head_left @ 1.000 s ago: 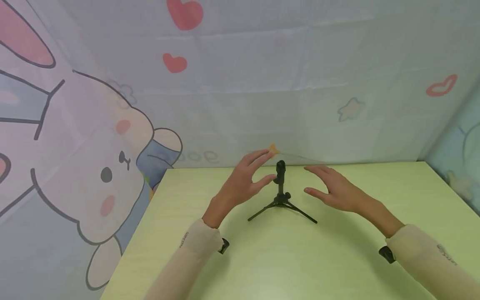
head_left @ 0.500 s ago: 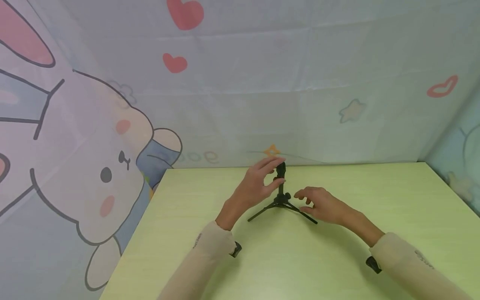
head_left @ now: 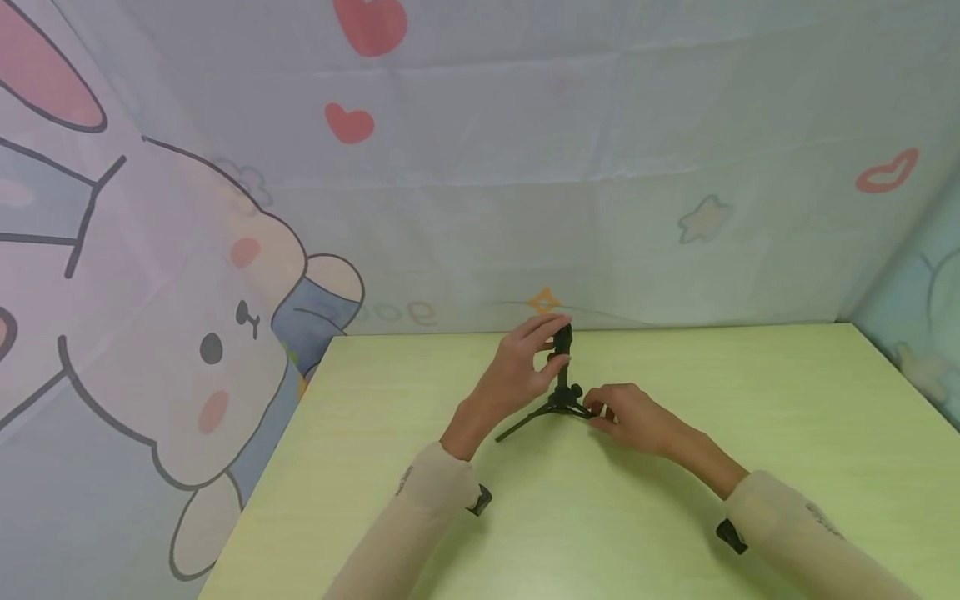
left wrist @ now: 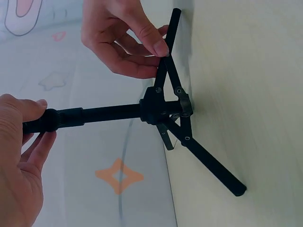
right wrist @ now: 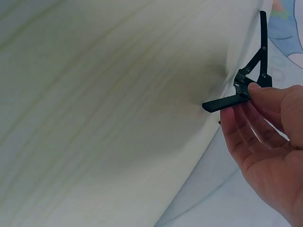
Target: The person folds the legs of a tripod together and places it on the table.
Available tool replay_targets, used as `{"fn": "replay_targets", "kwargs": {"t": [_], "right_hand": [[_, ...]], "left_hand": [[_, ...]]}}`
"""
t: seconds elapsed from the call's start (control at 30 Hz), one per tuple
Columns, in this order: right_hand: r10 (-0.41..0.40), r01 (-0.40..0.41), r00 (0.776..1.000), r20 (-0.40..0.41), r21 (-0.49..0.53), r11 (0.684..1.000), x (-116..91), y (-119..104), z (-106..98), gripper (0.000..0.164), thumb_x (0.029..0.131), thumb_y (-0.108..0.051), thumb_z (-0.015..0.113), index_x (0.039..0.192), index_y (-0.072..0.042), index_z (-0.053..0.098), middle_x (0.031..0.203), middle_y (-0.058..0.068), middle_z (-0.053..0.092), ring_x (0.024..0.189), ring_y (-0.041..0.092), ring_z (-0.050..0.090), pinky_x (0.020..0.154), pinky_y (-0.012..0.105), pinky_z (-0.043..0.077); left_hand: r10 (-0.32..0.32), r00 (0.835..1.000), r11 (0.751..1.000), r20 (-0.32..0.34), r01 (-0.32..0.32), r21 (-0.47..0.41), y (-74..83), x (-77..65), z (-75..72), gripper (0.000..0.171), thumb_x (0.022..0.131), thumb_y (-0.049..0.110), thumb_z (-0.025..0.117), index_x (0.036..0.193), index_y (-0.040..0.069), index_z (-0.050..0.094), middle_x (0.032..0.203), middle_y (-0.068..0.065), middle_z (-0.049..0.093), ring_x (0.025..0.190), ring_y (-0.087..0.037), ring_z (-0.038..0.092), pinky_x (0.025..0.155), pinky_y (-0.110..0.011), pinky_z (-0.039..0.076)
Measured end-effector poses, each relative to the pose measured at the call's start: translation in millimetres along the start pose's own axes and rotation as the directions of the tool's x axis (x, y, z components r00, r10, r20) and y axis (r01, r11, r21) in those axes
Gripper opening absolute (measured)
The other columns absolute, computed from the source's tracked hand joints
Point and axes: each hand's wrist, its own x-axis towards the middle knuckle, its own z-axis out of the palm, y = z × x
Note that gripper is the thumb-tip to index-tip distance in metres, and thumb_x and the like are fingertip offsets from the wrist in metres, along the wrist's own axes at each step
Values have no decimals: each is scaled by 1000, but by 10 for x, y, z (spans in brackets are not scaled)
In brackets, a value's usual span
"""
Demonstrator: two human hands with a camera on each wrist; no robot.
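A small black tripod (head_left: 562, 379) stands upright on the table with its legs spread. My left hand (head_left: 513, 371) grips the upper end of its post, thumb on one side and fingers on the other, as the left wrist view also shows at the post (left wrist: 111, 112). Low on the right, my right hand (head_left: 637, 419) pinches one tripod leg (right wrist: 225, 103) between thumb and fingers, near the hinged brace. Another leg (left wrist: 215, 168) points away, untouched. In the head view the right hand hides most of the leg it holds.
The pale yellow-green table (head_left: 600, 525) meets a light cloth backdrop (head_left: 480, 208) just behind the tripod. Hearts, a star and a large cartoon rabbit (head_left: 225, 350) are printed on the cloth. A second cloth wall (head_left: 918, 317) borders the table's right side.
Both hands have come in to the tripod. The left hand moved right and took hold of the post's top; the right hand moved left and down and took hold of a leg.
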Motion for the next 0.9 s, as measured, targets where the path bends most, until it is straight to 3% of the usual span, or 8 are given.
{"fn": "replay_targets", "kwargs": {"t": [0.17,0.3,0.53,0.9], "right_hand": [[52,-52,998,-17,-2,999,45,-24,24,6,92,4,74,95,-2,73,83,-2,69,73,7,62,62,26,56],[94,-95,995,-36,-24,995,65,-52,55,4,91,2,75,92,-2,73,80,-4,68,71,7,60,62,28,55],[205,-211,976,-70,-84,974,87,-109,116,7,91,-4,76,88,-8,73,78,-7,66,67,6,58,55,26,53],[257,-269,961,-101,-128,955,110,-164,141,15,92,-4,73,81,-13,68,71,-7,56,60,10,50,46,27,43]], "left_hand": [[-8,1000,1000,1,8,5,1,3,14,53,93,-3,75,143,-2,57,141,-17,56,129,-29,59,95,-24,59],[6,1000,998,18,-7,59,8,8,12,55,93,-1,77,144,-3,56,141,-18,56,126,-29,59,98,-19,55],[14,999,993,43,-19,121,25,4,-6,59,92,1,79,145,-4,54,141,-19,54,125,-30,58,102,-18,52],[16,998,991,56,-23,128,28,6,-1,61,91,-1,79,146,-3,53,142,-18,53,124,-30,59,101,-19,52]]}}
